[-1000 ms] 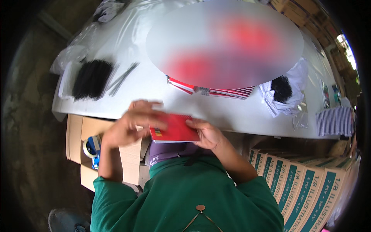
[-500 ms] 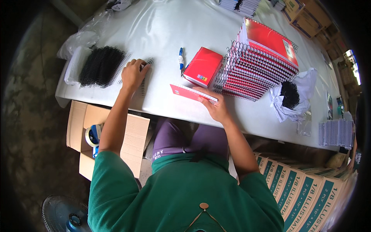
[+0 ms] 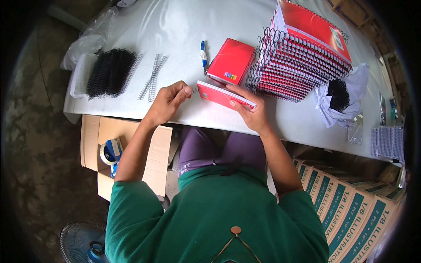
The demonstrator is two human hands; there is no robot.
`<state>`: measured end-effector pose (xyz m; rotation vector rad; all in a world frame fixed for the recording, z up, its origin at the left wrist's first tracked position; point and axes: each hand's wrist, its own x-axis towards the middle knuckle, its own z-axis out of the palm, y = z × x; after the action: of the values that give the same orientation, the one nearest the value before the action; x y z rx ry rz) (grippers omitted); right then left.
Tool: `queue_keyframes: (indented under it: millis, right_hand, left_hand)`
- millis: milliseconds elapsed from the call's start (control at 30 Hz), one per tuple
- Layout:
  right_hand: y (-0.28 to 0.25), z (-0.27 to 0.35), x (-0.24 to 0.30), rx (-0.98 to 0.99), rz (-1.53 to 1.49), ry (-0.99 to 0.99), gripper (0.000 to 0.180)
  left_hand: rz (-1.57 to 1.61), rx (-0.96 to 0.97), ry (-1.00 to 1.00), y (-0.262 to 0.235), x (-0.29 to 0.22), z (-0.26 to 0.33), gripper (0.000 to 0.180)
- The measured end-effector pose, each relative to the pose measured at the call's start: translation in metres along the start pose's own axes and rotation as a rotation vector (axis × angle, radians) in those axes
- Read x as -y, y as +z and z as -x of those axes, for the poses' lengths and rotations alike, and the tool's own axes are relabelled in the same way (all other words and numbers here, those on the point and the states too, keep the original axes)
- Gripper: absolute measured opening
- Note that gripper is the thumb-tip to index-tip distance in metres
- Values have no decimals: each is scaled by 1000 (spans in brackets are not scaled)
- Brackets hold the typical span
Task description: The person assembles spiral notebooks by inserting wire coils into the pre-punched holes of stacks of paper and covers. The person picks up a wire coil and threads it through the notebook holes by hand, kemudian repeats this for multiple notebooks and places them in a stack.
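two hands are over one white-covered table (image 3: 175, 33). the left hand (image 3: 168, 103) has its fingers curled and its thumb pressed to them, pinching one dark wire coil (image 3: 195, 90), of which just a short bit shows beside the near corner of the notebook. the right hand (image 3: 252, 109) grips one red notebook (image 3: 219, 95) between thumb and fingers; that notebook is held tilted up on a long edge, above the table's near side and in front of the person, with a row of small holes along its upper edge. just beyond it lies one thick red block (image 3: 231, 59), cover up, and to the left of that one blue-and-white pen (image 3: 203, 54). to the right of the block stands one tall stack of red spiral notebooks (image 3: 302, 61), too many to count surely. two loose coils (image 3: 153, 79) lie crossed left of the pen, and farther left is one dense bunch of black coils (image 3: 110, 73), its number not countable, against one whitish tray (image 3: 80, 81). right of the tall stack, one dark bundle (image 3: 338, 94) sits in one crumpled white wrapping (image 3: 357, 85); near the table's right end is one lilac-grey stack (image 3: 387, 141). below the table's left part, one open cardboard box (image 3: 151, 158) shows one roll of tape (image 3: 106, 153) inside. at lower right, at least four cartons (image 3: 348, 215) with green bands stand in a row; at lower left is one fan (image 3: 81, 241).
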<state>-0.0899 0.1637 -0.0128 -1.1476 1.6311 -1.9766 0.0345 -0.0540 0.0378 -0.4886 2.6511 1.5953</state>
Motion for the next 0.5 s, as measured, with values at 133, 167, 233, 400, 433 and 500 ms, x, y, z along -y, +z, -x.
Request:
queue_keyframes:
  millis: [133,167,233,400,433,500]
  right_hand:
    - [-3,2,-4,41,52,-5,30]
    - [-4,1,-6,53,68,-10,30]
    - [-5,1,-7,77,99,-21,29]
    - [-3,1,-6,15,48,11,28]
    - [-3,1,-6,-8,39,-5,28]
    - [-3,1,-4,17,48,-4,27]
  left_hand:
    - [85,-26,-18,5,-5,-10,42]
    - [135,-15,-54,3,-10,-12,42]
    - [266,7,-113,-3,-17,-17,42]
    - [122,145,-32,-20,-31,-23,37]
    - [96,204,-38,-22,-32,-22,36]
    - [67,240,-92,-23,-30,-21,37]
